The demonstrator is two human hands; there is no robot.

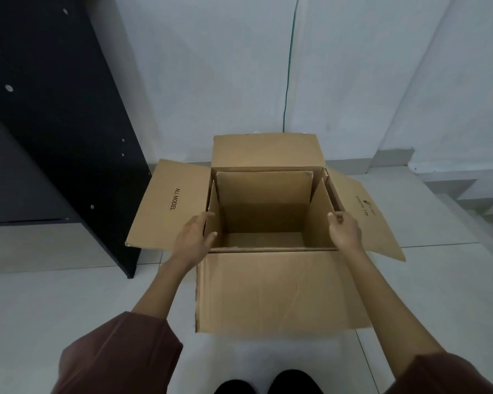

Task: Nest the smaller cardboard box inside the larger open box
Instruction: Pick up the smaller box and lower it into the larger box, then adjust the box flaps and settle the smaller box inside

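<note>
The larger cardboard box point(268, 291) stands open on the tiled floor with its four flaps spread outward; the left flap reads "ALL MODEL". The smaller open box point(265, 200) sits down inside it, its walls just within the larger box's rim and a narrow gap showing on the right. My left hand point(195, 237) grips the top edge of the smaller box's left wall. My right hand point(344, 230) pinches the top edge of its right wall. The inside of the smaller box holds nothing.
A black cabinet point(54, 123) stands close on the left, touching the left flap. A green cable point(289, 66) runs down the white wall behind. Steps point(467, 194) rise at the right. My feet point(268, 385) are just before the front flap.
</note>
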